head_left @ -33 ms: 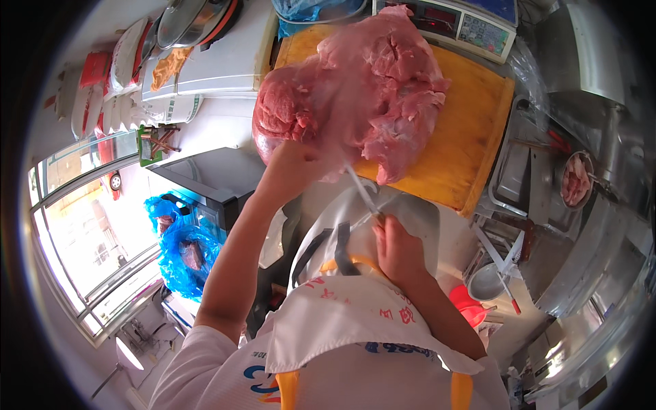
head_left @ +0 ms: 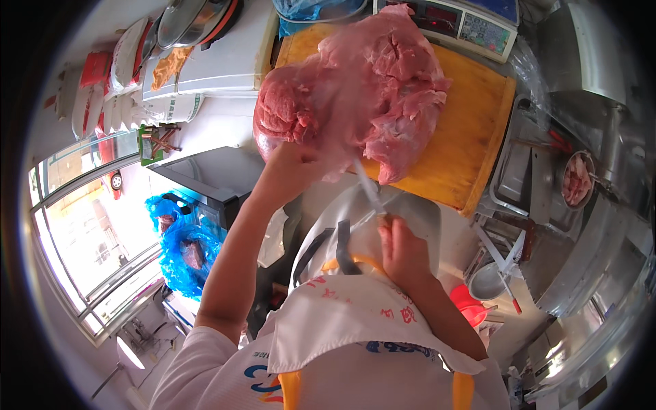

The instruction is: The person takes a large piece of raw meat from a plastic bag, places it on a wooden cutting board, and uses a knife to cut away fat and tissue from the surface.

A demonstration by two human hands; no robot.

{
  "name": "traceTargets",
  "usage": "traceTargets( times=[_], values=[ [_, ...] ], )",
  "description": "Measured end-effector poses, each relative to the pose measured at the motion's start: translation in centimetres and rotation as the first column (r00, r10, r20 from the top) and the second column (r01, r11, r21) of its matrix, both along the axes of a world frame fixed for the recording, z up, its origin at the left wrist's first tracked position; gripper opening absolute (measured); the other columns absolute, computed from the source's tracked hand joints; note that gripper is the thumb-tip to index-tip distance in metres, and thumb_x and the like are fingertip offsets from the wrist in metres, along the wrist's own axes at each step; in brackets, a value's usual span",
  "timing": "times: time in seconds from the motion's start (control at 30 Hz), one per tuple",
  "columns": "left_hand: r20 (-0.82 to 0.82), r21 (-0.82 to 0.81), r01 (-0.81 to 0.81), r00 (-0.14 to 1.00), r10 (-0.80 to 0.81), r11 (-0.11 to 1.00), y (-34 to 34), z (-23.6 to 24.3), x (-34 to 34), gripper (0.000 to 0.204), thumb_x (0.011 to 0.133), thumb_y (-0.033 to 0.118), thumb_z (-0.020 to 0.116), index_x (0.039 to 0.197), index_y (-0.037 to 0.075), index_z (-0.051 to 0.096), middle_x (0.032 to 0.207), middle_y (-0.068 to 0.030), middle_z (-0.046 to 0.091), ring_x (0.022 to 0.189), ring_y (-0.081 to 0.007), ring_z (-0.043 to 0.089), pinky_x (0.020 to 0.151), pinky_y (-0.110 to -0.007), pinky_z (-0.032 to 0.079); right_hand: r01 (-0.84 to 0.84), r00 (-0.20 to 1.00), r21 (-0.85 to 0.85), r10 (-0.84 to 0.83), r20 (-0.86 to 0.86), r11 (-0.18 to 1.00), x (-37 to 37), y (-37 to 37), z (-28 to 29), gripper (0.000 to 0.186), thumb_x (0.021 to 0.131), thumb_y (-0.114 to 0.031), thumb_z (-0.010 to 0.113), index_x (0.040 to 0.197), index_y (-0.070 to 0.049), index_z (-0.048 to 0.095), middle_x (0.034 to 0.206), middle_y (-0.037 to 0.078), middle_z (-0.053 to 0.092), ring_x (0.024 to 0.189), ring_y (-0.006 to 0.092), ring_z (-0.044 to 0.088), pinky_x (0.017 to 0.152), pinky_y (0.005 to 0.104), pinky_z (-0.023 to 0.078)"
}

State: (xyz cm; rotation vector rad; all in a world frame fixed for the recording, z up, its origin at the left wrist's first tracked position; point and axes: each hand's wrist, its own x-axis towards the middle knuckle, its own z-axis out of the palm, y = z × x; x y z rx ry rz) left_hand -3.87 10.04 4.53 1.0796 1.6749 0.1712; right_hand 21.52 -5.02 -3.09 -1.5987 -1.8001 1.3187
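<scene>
A large piece of raw meat (head_left: 345, 102), pink-red with a pale membrane down its middle, lies on an orange-yellow cutting board (head_left: 471, 116). My left hand (head_left: 294, 166) is closed on the near left edge of the meat, its fingertips partly hidden against it. My right hand (head_left: 406, 249) grips a knife (head_left: 370, 187) by the handle, to the right of and nearer than my left hand. The blade points away and slightly left, blurred, with its tip at the near edge of the meat's pale middle.
A scale (head_left: 465, 31) stands behind the board. At right are a metal tray (head_left: 512, 167), a bowl with meat pieces (head_left: 578, 180) and a cleaver (head_left: 527, 242). Blue plastic bags with meat (head_left: 191, 253) lie at left, near a black appliance (head_left: 208, 174).
My right hand and the knife have shifted slightly to the right. My left hand stays on the meat, which has barely moved.
</scene>
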Motion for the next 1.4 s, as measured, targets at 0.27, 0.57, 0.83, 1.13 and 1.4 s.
traceTargets(
  times=[0.27,0.57,0.83,1.13,1.4],
  values=[
    [0.292,0.2,0.113,0.941,-0.17,0.973,1.5,1.9,6.0,0.029,0.112,0.009,0.057,0.136,-0.002,0.068,0.101,-0.0042,0.073,0.091,-0.0099,0.066,0.079,-0.027,0.056,0.44,0.893,-0.015,-0.44,-0.098,0.898,6.1,1.1,2.5,0.02,0.111,-0.017,0.059,0.121,0.001,0.059,0.091,0.019,0.071,0.074,0.0379,0.071,0.066,0.043,0.056],
    [0.59,0.477,0.328,0.568,-0.574,0.816,3.3,-1.0,31.1,0.027,0.108,-0.001,0.05,0.13,-0.002,0.066,0.12,-0.0099,0.074,0.113,-0.02,0.073,0.096,-0.033,0.06,0.865,0.437,-0.225,-0.894,-0.098,0.448,12.5,-6.9,2.3,0.02,0.111,-0.018,0.058,0.116,0.001,0.061,0.078,0.007,0.064,0.065,0.0161,0.061,0.061,0.0327,0.051],
    [0.045,0.818,0.42,0.634,-0.772,0.392,4.5,-9.0,54.2,0.013,0.087,0.009,0.075,0.098,0.006,0.082,0.105,-0.0127,0.075,0.106,-0.029,0.072,0.089,-0.039,0.058,0.956,0.082,-0.274,-0.992,-0.094,0.105,14.7,-12.9,1.3,0.022,0.116,-0.023,0.052,0.114,-0.002,0.059,0.073,-0.005,0.05,0.058,0.0001,0.044,0.047,0.0189,0.036],
    [-0.255,0.847,0.526,0.533,-0.807,0.08,7.8,-15.6,58.0,0.052,0.074,0.003,0.08,0.124,0.014,0.072,0.119,-0.0147,0.073,0.113,-0.0359,0.07,0.096,-0.05,0.056,0.965,0.039,-0.248,-0.982,-0.186,0.086,16.5,-13.8,1.1,0.02,0.116,-0.021,0.052,0.115,-0.003,0.06,0.071,-0.006,0.049,0.053,0.0,0.041,0.045,0.0197,0.034],
    [-0.08,0.891,0.418,0.528,-0.845,0.177,8.0,-13.6,58.8,0.039,0.086,-0.002,0.066,0.122,0.012,0.073,0.119,-0.0086,0.075,0.116,-0.0352,0.068,0.099,-0.042,0.056,0.973,0.102,-0.186,-0.98,-0.173,0.134,17.1,-13.5,0.5,0.019,0.115,-0.018,0.051,0.114,0.0,0.058,0.073,-0.004,0.048,0.052,0.0017,0.04,0.044,0.0219,0.033]
  ],
)
